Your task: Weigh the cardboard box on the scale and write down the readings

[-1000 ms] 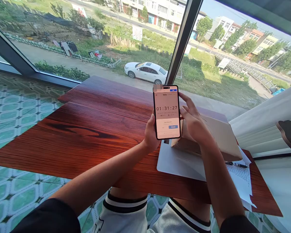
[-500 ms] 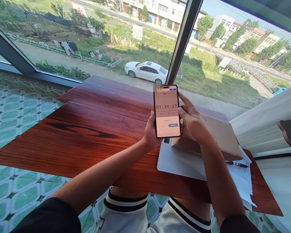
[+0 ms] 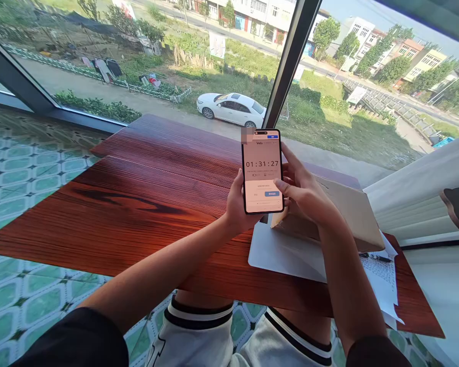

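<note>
A smartphone (image 3: 262, 171) is held upright above the table, its lit screen facing me with the digits 01:31:27 and a pale pop-up panel below. My left hand (image 3: 240, 206) wraps round its lower left edge, thumb along the side and the other fingers hidden behind. On the right edge my right hand (image 3: 304, 188) also grips the phone, fingers at its side and back. The right thumb reaches over the lower part of the screen, just above a blue button.
Under my right forearm, a cardboard box (image 3: 348, 209) rests partly on a closed silver laptop (image 3: 279, 255). Papers (image 3: 382, 278) with a pen (image 3: 378, 258) lie on the right of the reddish wooden table (image 3: 156, 239). A window frame (image 3: 286, 61) and white curtain (image 3: 416, 173) stand beyond.
My right thumb has moved left and down from the phone's edge onto the screen near the blue button. The digits read the same. The view has shifted slightly.
</note>
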A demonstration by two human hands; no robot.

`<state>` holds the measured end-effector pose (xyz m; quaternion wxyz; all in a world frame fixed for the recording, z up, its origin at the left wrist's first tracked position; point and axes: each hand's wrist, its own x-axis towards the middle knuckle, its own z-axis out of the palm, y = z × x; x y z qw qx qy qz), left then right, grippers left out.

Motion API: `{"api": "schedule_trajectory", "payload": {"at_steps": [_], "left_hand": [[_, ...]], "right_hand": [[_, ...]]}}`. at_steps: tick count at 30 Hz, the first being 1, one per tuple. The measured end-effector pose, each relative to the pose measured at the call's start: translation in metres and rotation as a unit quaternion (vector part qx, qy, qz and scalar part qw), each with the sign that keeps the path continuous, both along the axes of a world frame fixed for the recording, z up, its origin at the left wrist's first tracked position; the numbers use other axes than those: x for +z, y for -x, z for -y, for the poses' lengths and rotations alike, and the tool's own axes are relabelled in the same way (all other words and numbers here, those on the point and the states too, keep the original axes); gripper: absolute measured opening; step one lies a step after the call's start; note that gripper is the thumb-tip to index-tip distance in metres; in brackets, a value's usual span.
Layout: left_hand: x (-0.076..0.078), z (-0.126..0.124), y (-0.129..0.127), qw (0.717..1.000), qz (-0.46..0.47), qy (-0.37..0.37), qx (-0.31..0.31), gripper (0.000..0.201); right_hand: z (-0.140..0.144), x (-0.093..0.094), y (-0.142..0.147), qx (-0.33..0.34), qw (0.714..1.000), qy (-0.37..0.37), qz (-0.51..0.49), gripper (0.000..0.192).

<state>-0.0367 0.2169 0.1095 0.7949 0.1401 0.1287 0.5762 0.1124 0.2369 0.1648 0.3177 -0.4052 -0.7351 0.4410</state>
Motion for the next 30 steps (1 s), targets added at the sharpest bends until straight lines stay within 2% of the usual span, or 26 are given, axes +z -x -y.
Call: {"api": "schedule_trajectory", "payload": {"at_steps": [6, 13, 22, 30], "left_hand": [[-0.0049, -0.0025, 0.0022, 0.999, 0.003, -0.037, -0.011, 0.067], [-0.0057, -0.0019, 0.0015, 0.999, 0.018, -0.044, -0.004, 0.07], [-0.002, 0.0, 0.0, 0.998, 0.024, -0.052, 0.008, 0.069], [-0.0093, -0.0018, 0.0004, 0.996, 0.016, -0.092, 0.001, 0.067]], "right_hand": [[-0.0013, -0.0041, 0.001, 0.017, 0.999, -0.05, 0.002, 0.101], [-0.0016, -0.0069, -0.0016, 0.024, 0.995, -0.097, 0.031, 0.097], [0.0006, -0.0039, -0.0019, 0.028, 0.993, -0.106, 0.04, 0.093], [0.0009, -0.0025, -0.0006, 0.022, 0.994, -0.105, 0.033, 0.088]]}}
